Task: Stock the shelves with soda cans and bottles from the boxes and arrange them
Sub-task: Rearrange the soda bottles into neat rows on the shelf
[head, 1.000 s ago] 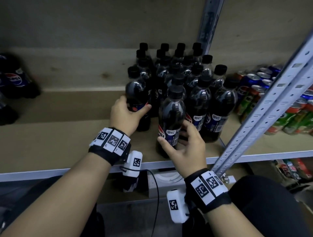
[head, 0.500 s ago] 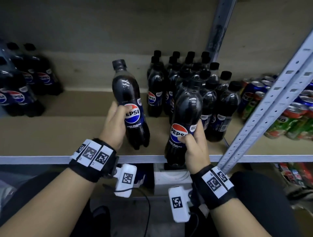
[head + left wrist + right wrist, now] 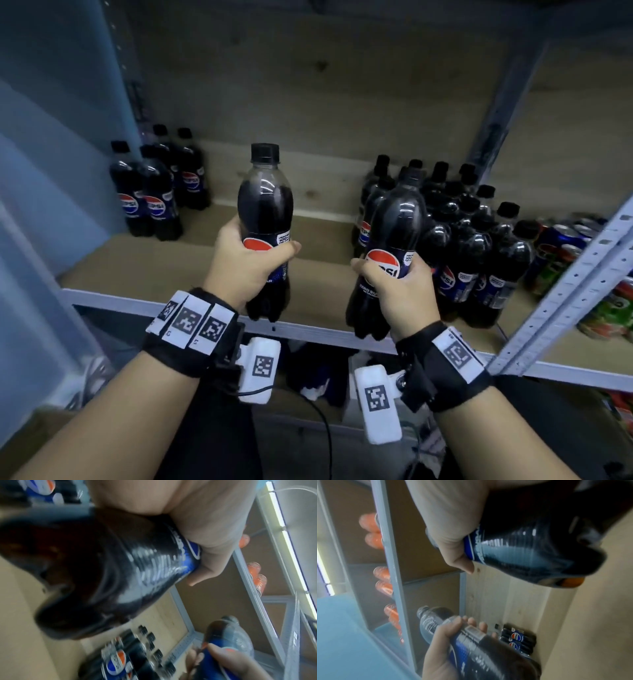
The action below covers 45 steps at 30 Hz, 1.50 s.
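Now | left hand [image 3: 245, 270]: 1 bottle [image 3: 265, 219] | right hand [image 3: 399, 291]: 1 cola bottle [image 3: 394, 240]

The head camera looked down and forward at the wooden shelf [image 3: 144, 260] from close by. Each wrist camera sat very near its own bottle — tilted sideways — and both also saw that shelf and the other hand's bottle.

Grey perforated metal shelving upright [image 3: 568, 294], pale wooden shelf board [image 3: 144, 267] with grey metal front edge, plywood back panel [image 3: 308, 85]. Blue wall [image 3: 41, 171] left. Dim; fluorescent strip light [image 3: 291, 550] overhead.
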Each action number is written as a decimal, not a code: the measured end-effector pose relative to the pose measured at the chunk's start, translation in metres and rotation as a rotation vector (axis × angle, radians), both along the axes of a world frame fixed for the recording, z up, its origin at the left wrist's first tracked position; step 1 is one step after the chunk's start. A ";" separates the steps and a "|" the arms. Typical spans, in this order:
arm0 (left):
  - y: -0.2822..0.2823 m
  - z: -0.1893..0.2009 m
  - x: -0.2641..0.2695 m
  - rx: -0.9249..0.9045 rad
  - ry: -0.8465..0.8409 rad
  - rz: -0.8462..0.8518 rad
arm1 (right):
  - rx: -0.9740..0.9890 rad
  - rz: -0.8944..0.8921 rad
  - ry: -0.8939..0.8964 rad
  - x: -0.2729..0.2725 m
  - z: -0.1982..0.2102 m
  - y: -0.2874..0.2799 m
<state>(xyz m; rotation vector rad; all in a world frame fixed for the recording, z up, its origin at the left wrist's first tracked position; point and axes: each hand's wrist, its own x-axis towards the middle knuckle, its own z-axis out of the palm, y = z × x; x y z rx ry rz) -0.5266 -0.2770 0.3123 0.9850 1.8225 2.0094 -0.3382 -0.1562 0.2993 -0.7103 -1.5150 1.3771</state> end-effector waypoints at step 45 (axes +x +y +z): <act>-0.121 -0.151 -0.268 -0.172 0.137 0.643 | 0.211 0.624 -0.503 -0.367 -0.058 -0.076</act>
